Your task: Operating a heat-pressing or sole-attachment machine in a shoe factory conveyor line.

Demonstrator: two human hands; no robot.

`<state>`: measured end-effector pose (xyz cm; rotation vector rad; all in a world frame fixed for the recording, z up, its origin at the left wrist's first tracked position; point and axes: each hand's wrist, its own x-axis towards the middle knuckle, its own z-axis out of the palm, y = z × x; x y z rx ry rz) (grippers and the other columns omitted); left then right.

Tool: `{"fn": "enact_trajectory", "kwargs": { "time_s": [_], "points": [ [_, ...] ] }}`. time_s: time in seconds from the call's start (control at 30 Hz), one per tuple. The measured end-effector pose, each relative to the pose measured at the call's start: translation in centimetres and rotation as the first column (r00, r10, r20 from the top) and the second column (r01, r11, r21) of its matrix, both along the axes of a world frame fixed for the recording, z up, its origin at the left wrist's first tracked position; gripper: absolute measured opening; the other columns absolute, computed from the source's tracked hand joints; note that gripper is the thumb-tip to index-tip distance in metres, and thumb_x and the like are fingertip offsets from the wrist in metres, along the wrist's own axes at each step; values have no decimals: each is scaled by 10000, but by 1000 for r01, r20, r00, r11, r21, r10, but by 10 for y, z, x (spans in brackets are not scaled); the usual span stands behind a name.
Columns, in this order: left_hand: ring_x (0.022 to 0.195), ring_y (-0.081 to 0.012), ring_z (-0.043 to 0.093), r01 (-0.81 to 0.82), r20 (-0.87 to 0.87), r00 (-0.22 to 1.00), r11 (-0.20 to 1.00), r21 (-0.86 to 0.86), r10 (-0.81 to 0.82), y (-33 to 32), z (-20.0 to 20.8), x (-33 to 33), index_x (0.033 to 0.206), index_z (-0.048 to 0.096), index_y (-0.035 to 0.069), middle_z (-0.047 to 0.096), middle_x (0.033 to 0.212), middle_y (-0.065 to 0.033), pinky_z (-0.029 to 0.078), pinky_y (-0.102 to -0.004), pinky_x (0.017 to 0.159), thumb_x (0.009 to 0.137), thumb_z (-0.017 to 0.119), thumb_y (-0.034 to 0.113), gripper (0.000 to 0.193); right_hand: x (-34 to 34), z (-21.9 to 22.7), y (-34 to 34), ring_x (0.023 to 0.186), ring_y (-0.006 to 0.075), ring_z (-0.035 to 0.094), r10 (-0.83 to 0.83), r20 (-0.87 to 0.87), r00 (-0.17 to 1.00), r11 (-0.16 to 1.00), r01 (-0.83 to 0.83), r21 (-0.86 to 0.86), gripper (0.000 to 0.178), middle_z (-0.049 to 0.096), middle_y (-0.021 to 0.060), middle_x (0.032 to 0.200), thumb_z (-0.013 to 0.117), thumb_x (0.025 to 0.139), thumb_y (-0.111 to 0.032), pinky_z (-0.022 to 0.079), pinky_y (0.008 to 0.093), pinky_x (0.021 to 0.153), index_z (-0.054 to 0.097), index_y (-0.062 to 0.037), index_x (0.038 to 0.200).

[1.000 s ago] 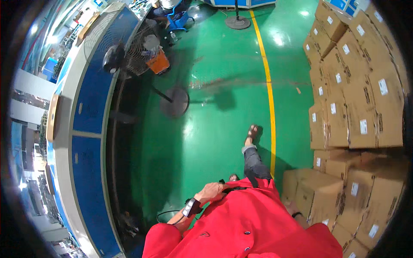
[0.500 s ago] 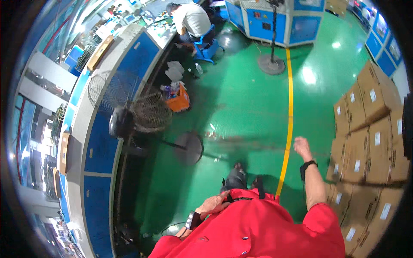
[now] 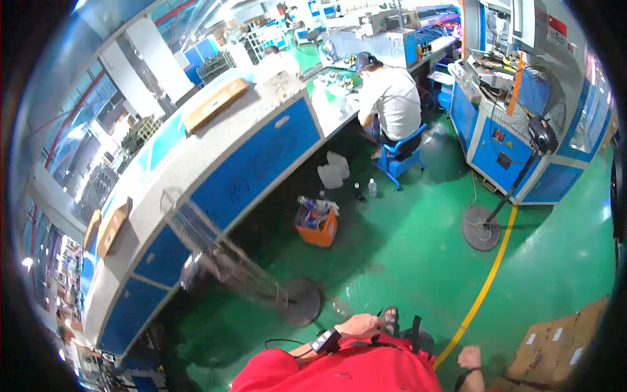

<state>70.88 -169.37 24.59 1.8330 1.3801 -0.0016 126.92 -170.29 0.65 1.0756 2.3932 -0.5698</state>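
Observation:
My left hand (image 3: 358,325) is at the front of my waist, its fingers curled in beside a dark strap. What they hold, if anything, is hidden. A black device with pale marks (image 3: 325,341) is strapped to that wrist, and a thin black cable runs from it. Low on the right, my right hand (image 3: 469,357) hangs beside my body in a loose fist, with nothing visible in it. It wears a dark wristband. My red shirt (image 3: 346,372) fills the bottom middle.
Left stand a blue-and-grey cabinet row (image 3: 255,163) and a blurred floor fan (image 3: 304,302). Ahead are an orange bin (image 3: 318,234), bottles (image 3: 372,187) and a seated person (image 3: 394,98). A second fan (image 3: 482,228) stands near a blue machine (image 3: 496,153). Cardboard boxes (image 3: 555,343) are at right.
The view has swung up and toward the left, so the cabinets, seated person and machine show more fully. My right hand is lower in view; my left hand is still at my waist.

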Motion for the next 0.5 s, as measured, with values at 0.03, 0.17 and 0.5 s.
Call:
{"fn": "enact_trajectory", "kwargs": {
  "time_s": [0.03,0.17,0.5],
  "points": [
    [826,-383,659,-87,110,990,996,-28,90,17,2,-17,1123,652,110,683,860,-199,516,-473,709,849,555,228,314,65,-91,-11,641,233,655,-98,186,978,944,32,327,133,657,28,641,628,628,-306,468,365,509,668,-186,589],
    [808,-387,657,60,47,997,998,29,-61,139,26,-16,1018,688,95,680,851,-198,528,-465,705,843,522,186,258,-70,41,-18,663,247,608,-244,70,967,969,241,49,285,637,67,691,533,852,-248,476,439,602,663,-109,640],
    [796,-329,647,-166,112,983,968,188,147,422,21,-35,893,701,43,664,888,-142,520,-395,689,776,610,104,160,-119,-77,359,756,397,621,-242,-182,953,967,253,41,190,648,192,772,610,713,-244,506,496,683,677,-69,740]
  ]
}}
